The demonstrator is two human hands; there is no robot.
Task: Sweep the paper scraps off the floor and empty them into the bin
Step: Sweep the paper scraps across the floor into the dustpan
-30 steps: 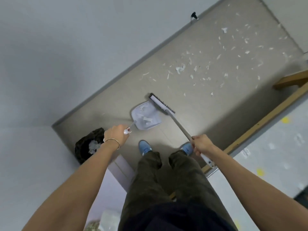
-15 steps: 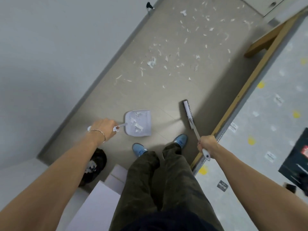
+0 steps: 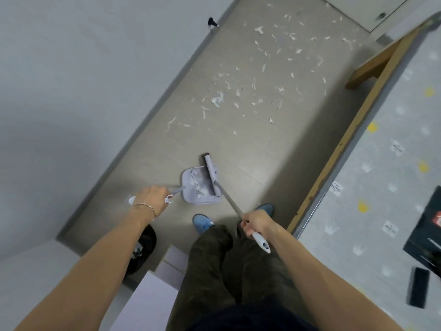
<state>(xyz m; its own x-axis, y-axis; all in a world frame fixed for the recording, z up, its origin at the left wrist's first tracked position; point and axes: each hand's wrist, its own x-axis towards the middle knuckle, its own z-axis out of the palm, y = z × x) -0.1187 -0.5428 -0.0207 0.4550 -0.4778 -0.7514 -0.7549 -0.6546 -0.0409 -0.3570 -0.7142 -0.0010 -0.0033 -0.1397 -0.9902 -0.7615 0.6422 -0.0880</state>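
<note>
Covering the floor (image 3: pixel 238 144), paper scraps (image 3: pixel 260 75) lie mostly well beyond the feet; a black-lined bin (image 3: pixel 145 244) sits behind the left arm. The left hand (image 3: pixel 152 199) grips the dustpan (image 3: pixel 198 186) handle, pan partly filled. The right hand (image 3: pixel 256 223) grasps the broom (image 3: pixel 211 174), head resting over the pan's mouth. Recommended: keep the pan level while carrying it to the bin.

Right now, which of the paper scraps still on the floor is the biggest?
The crumpled white clump at the near left of the scatter. The scraps around it are thin slivers and flecks; only the T-shaped piece far up the floor comes close.
</note>
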